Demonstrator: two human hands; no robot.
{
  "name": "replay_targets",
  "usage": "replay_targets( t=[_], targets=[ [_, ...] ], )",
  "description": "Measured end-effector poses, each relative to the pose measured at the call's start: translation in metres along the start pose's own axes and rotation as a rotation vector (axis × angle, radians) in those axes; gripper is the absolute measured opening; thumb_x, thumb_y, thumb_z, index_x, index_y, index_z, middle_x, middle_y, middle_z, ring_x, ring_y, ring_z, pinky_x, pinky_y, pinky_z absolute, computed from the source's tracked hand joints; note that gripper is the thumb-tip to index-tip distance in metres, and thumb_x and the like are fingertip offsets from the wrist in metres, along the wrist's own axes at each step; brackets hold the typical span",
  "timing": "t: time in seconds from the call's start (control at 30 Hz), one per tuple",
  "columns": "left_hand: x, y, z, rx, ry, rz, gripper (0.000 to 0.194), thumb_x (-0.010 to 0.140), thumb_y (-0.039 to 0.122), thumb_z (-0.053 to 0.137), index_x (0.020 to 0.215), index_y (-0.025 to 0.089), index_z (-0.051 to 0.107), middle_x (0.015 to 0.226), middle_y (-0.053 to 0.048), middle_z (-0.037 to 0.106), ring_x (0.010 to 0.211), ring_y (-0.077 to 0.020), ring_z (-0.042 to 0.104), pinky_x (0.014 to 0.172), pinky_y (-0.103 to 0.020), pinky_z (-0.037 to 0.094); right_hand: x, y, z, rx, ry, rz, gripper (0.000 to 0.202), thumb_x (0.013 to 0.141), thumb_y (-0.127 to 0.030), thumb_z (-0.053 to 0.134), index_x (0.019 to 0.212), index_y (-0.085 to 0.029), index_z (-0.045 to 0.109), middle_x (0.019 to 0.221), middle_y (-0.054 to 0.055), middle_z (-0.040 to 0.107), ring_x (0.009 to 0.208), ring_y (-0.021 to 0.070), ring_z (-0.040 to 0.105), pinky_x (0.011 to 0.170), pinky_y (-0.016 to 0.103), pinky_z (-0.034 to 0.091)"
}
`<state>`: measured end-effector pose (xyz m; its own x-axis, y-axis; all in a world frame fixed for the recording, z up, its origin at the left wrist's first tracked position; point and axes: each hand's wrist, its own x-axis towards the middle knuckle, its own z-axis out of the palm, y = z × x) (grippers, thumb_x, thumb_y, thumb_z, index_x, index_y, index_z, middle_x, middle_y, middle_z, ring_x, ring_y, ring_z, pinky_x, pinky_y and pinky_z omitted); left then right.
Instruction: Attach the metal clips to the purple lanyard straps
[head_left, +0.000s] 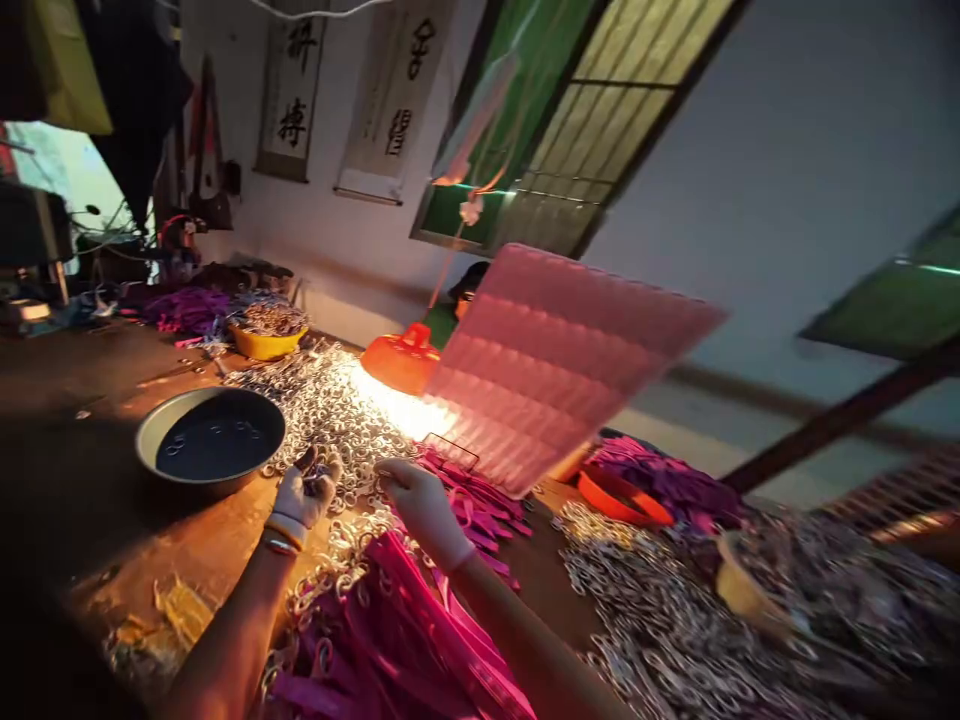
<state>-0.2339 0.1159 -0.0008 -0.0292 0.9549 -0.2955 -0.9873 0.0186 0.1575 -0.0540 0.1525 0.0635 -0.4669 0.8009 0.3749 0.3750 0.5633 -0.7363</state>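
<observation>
My left hand (304, 492), in a pale glove with a band at the wrist, is curled palm up around several small metal rings (310, 482). It is between a dark-filled metal basin (146, 455) and a heap of loose metal rings (322, 410). My right hand (421, 505), also gloved, has its fingertips pinched together over the heap's right edge; whatever they hold is too small to make out. Below both hands lies a pile of magenta straps (420, 620) with rings at their ends. More magenta strips (480, 515) lie just right of my right hand.
An orange-red lamp (401, 362) hangs low over the ring heap. A pink quilted panel (562, 360) leans behind it, partly hiding a person (446, 320). A yellow tub (266, 342) stands at the back left, a red tray (622, 498) and more metal rings (660, 620) to the right.
</observation>
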Motion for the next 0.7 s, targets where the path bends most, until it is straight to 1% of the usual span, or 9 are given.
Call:
replay_targets(
  t=[0.03, 0.1, 0.17, 0.27, 0.37, 0.4, 0.47, 0.6, 0.7],
  targets=[
    [0.003, 0.002, 0.005, 0.017, 0.003, -0.015, 0.018, 0.1, 0.025, 0.052, 0.107, 0.012, 0.062, 0.087, -0.004, 0.064, 0.063, -0.0089, 0.06, 0.044, -0.015, 0.045, -0.004, -0.001, -0.007, 0.03, 0.001, 0.015, 0.026, 0.076, -0.031, 0.052, 0.084, -0.022, 0.075, 0.081, 0.003, 0.074, 0.078, 0.0203, 0.065, 0.074, 0.031, 0.05],
    [0.005, 0.003, 0.017, 0.048, 0.002, -0.034, 0.02, 0.102, 0.016, 0.042, 0.096, 0.011, 0.061, 0.074, -0.003, 0.06, 0.052, -0.0065, 0.055, 0.034, -0.009, 0.031, -0.012, -0.004, -0.02, 0.11, -0.026, 0.059, 0.024, 0.075, -0.031, 0.053, 0.081, -0.021, 0.074, 0.073, 0.0, 0.07, 0.068, 0.0171, 0.061, 0.065, 0.028, 0.048],
    [0.006, 0.003, 0.029, 0.072, -0.005, -0.05, 0.026, 0.1, 0.009, 0.035, 0.089, 0.011, 0.059, 0.067, -0.003, 0.057, 0.047, -0.0069, 0.052, 0.029, -0.009, 0.025, -0.019, -0.007, -0.032, 0.228, -0.061, 0.12, 0.02, 0.074, -0.031, 0.056, 0.078, -0.019, 0.072, 0.064, -0.002, 0.063, 0.057, 0.013, 0.054, 0.055, 0.025, 0.043],
    [0.007, 0.002, 0.046, 0.102, -0.011, -0.053, 0.021, 0.096, 0.008, 0.039, 0.088, 0.012, 0.059, 0.069, -0.006, 0.06, 0.05, -0.0107, 0.057, 0.028, -0.01, 0.029, -0.025, -0.012, -0.048, 0.369, -0.05, 0.188, 0.016, 0.07, -0.029, 0.06, 0.078, -0.018, 0.069, 0.057, -0.006, 0.055, 0.049, 0.0093, 0.046, 0.048, 0.022, 0.036],
    [0.014, 0.001, 0.062, 0.132, 0.003, -0.01, 0.012, 0.094, 0.015, 0.048, 0.087, 0.014, 0.058, 0.072, -0.007, 0.063, 0.063, -0.0167, 0.067, 0.031, -0.011, 0.037, -0.029, -0.016, -0.059, 0.455, 0.001, 0.232, 0.02, 0.067, -0.028, 0.064, 0.084, -0.017, 0.068, 0.056, -0.007, 0.053, 0.048, 0.0092, 0.048, 0.046, 0.022, 0.034],
    [0.017, 0.0, 0.067, 0.147, 0.008, 0.002, 0.011, 0.095, 0.016, 0.049, 0.086, 0.015, 0.056, 0.07, -0.006, 0.063, 0.064, -0.0168, 0.067, 0.032, -0.011, 0.037, -0.031, -0.016, -0.062, 0.478, 0.019, 0.24, 0.022, 0.067, -0.027, 0.065, 0.085, -0.017, 0.069, 0.056, -0.007, 0.054, 0.048, 0.0093, 0.048, 0.046, 0.022, 0.035],
    [0.02, -0.005, 0.077, 0.188, 0.012, 0.0, 0.017, 0.096, 0.015, 0.047, 0.08, 0.016, 0.053, 0.063, -0.002, 0.058, 0.054, -0.0125, 0.062, 0.03, -0.009, 0.032, -0.035, -0.017, -0.066, 0.499, 0.047, 0.241, 0.023, 0.065, -0.026, 0.066, 0.085, -0.016, 0.069, 0.057, -0.006, 0.055, 0.048, 0.0092, 0.049, 0.047, 0.022, 0.037],
    [0.014, -0.026, 0.093, 0.323, -0.019, -0.097, 0.027, 0.098, 0.011, 0.041, 0.073, 0.016, 0.048, 0.055, 0.002, 0.048, 0.037, -0.006, 0.046, 0.027, -0.01, 0.021, -0.044, -0.016, -0.074, 0.515, 0.097, 0.226, 0.024, 0.065, -0.026, 0.067, 0.088, -0.017, 0.07, 0.06, -0.007, 0.055, 0.048, 0.0078, 0.048, 0.049, 0.022, 0.037],
    [-0.001, -0.055, 0.097, 0.453, -0.07, -0.217, 0.023, 0.096, 0.01, 0.044, 0.075, 0.014, 0.052, 0.053, 0.004, 0.045, 0.033, -0.005, 0.04, 0.027, -0.011, 0.019, -0.049, -0.011, -0.085, 0.521, 0.15, 0.186, 0.027, 0.067, -0.026, 0.068, 0.092, -0.017, 0.07, 0.065, -0.006, 0.059, 0.051, 0.0075, 0.047, 0.05, 0.022, 0.039]
  ],
)
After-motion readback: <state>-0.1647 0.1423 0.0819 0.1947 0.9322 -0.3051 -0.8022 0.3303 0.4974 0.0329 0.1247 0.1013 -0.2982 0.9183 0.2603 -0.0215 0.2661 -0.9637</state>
